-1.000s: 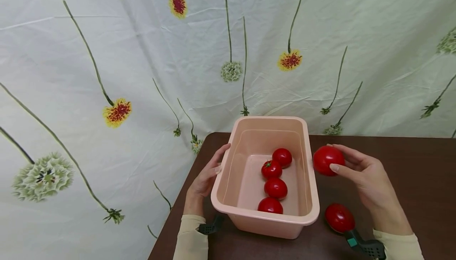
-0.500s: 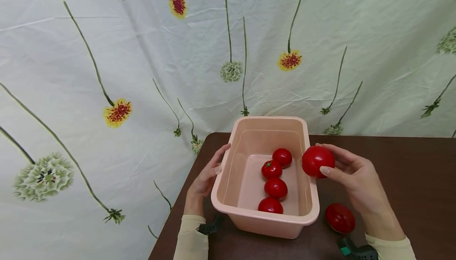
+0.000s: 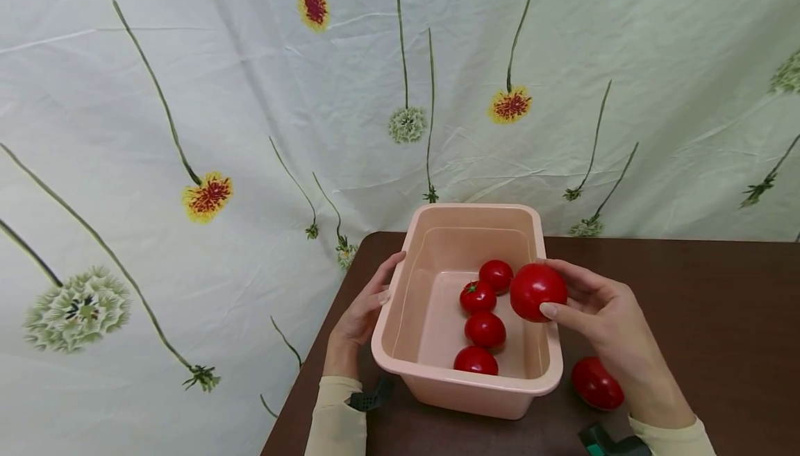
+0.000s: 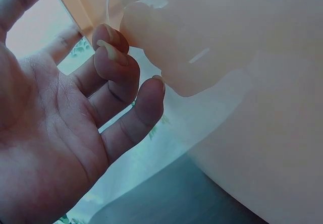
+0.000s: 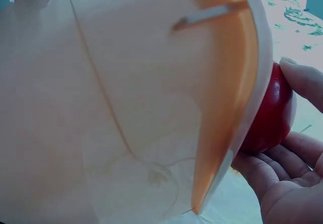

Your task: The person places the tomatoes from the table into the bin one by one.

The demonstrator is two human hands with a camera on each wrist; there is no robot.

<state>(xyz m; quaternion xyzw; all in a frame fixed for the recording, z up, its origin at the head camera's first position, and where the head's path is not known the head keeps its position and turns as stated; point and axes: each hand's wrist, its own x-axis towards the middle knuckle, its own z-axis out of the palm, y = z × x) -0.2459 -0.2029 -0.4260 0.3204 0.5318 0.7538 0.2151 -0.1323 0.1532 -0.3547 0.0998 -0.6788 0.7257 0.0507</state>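
My right hand (image 3: 603, 317) pinches a glossy red tomato (image 3: 537, 292) between thumb and fingers, above the right rim of a pink plastic tub (image 3: 475, 390). In the right wrist view, the tub's rim partly covers that tomato (image 5: 270, 115), with the thumb on top and fingers below. My left hand (image 3: 362, 310) rests against the tub's left rim; in the left wrist view its fingers (image 4: 123, 82) are loosely bent beside the wall. Several red tomatoes (image 3: 485, 330) lie in the tub, one showing a green stem (image 3: 473, 287).
Another red tomato (image 3: 596, 382) lies on the dark brown table (image 3: 719, 317), right of the tub and partly behind my right wrist. A white cloth (image 3: 350, 81) printed with flowers hangs behind the table, whose left edge runs just beyond my left arm.
My right hand has carried the tomato leftward, from beside the tub to over its right rim. The left hand and the tub have stayed put.
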